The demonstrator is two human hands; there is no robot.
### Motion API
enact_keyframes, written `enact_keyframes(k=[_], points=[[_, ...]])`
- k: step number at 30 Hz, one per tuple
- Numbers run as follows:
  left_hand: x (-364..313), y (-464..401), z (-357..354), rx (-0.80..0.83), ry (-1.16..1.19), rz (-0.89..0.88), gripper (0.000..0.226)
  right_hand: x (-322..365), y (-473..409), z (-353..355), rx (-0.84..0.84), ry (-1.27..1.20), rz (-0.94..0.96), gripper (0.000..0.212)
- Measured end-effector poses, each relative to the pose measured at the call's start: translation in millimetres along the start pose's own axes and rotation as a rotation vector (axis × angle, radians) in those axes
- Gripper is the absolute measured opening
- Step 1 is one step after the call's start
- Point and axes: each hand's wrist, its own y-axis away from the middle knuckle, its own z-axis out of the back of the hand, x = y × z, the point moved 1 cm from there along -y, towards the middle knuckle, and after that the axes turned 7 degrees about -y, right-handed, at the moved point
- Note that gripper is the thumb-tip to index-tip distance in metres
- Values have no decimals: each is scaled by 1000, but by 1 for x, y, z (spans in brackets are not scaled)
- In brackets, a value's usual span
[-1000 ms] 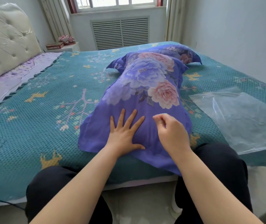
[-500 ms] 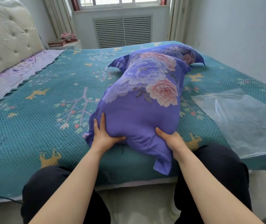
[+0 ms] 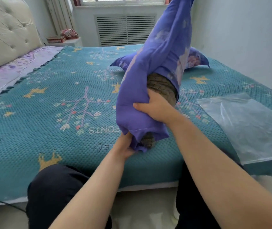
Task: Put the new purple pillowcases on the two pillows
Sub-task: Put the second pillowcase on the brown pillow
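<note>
The right hand clenches the bunched purple floral pillowcase against the grey quilted pillow inside, held upright over the teal patterned bedspread. The left hand pinches the open hem; best tug it down evenly until the exposed corner is covered.

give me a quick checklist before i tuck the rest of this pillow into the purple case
1. Left hand grips the purple pillowcase at its lower open edge: ok.
2. Right hand holds the bundle partway up: ok.
3. Pillow fully covered: not ok, its grey quilted fabric shows at the opening and at the bottom corner.
4. Pillow pushed into the far corners of the case: cannot tell, the top runs out of view.
5. Second pillow lies behind on the bed, in its case: ok.
6. Plastic bag lies apart to the right: ok.
</note>
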Motion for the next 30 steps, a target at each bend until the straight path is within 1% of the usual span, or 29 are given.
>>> enact_keyframes(k=[1,2,3,4,5,6,7,8,9,10,11,12,13,14,15,16,17,18,19,21,23,24,26,28,30], points=[[-10,4,19,-75,-11,-21,29,-2,-6,-11,26,-21,-13,49],[-23,10,39,-245,-50,-94,38,-5,-11,-21,49,-58,-27,55],[-39,15,60,-454,-92,-227,49,-7,-15,-30,70,-76,-32,62],[-59,19,75,-611,-135,-388,54,-7,-18,-39,95,-66,-31,67],[-79,26,82,-639,-171,-554,51,-4,-20,-50,129,-40,-14,70],[-97,29,83,-574,-265,-681,43,-2,-20,-63,161,-28,10,67],[-113,30,81,-488,-430,-754,38,2,-18,-77,175,-52,48,59],[-122,27,80,-448,-688,-759,45,5,-13,-89,139,-104,90,47],[-128,23,81,-444,-929,-738,60,4,-8,-96,51,-147,136,34],[-131,20,86,-482,-1102,-681,73,-3,-3,-98,-91,-161,181,26],[-130,16,94,-513,-1195,-614,82,-15,1,-94,-266,-141,225,22],[-127,14,104,-521,-1251,-554,87,-32,2,-86,-431,-80,226,21],[-122,11,120,-520,-1270,-500,89,-51,2,-75,-552,2,148,23],[-116,9,134,-523,-1266,-441,88,-71,2,-65,-590,71,-27,33],[-111,8,148,-529,-1236,-402,85,-89,4,-56,-537,88,-265,51],[-107,10,158,-540,-1209,-363,83,-107,6,-53,-440,50,-497,69],[-102,10,166,-550,-1193,-340,82,-118,8,-53,-344,-1,-654,81],[-98,11,170,-553,-1183,-305,81,-125,9,-56,-283,-55,-709,88],[-94,11,172,-557,-1172,-274,79,-126,9,-60,-262,-129,-705,92],[-89,9,174,-570,-1143,-220,79,-117,5,-70,-227,-363,-712,96],[-88,8,173,-586,-1112,-175,79,-107,4,-81,-161,-550,-781,90],[-88,9,173,-589,-1107,-161,78,-103,3,-85,-142,-590,-784,86],[-88,12,174,-589,-1077,-151,77,-93,-1,-85,-185,-558,-678,75],[-87,19,173,-570,-1025,-125,78,-78,-9,-69,-268,-491,-462,49],[-81,25,167,-505,-1023,-98,81,-60,-15,-40,-342,-316,-269,29]])
